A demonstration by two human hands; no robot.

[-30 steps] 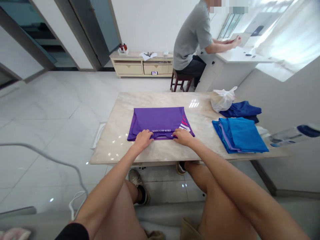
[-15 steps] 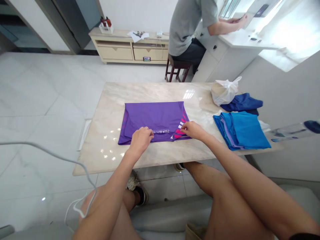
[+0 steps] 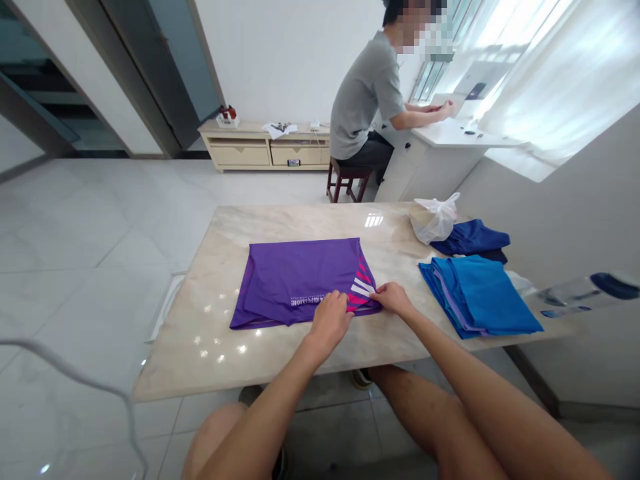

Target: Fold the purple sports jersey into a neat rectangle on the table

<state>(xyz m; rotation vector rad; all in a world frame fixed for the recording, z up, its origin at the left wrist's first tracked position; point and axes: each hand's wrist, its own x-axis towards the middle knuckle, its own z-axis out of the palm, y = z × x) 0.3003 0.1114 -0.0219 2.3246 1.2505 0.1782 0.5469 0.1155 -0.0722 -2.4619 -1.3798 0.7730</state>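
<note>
A folded purple shirt (image 3: pixel 300 273) with white lettering and pink and white stripes lies flat on the marble-patterned table (image 3: pixel 200 313). My left hand (image 3: pixel 331 319) is closed on the shirt's near edge, beside the striped corner. At that corner's right side, my right hand (image 3: pixel 393 298) pinches the fabric between thumb and fingers. The two hands are a short way apart, with the stripes between them. The fingertips of my left hand are partly hidden behind its back.
On the table's right lie a stack of folded blue garments (image 3: pixel 485 293), dark blue cloth (image 3: pixel 473 237) and a white plastic bag (image 3: pixel 434 219). A clear bottle (image 3: pixel 575 293) stands at the far right. Beyond, a person (image 3: pixel 363 100) sits on a stool. A cable (image 3: pixel 75 373) hangs at left.
My left hand has slid right along the shirt's near edge toward the striped corner. My right hand stays at that corner. The camera view has tilted up, showing more of the seated person.
</note>
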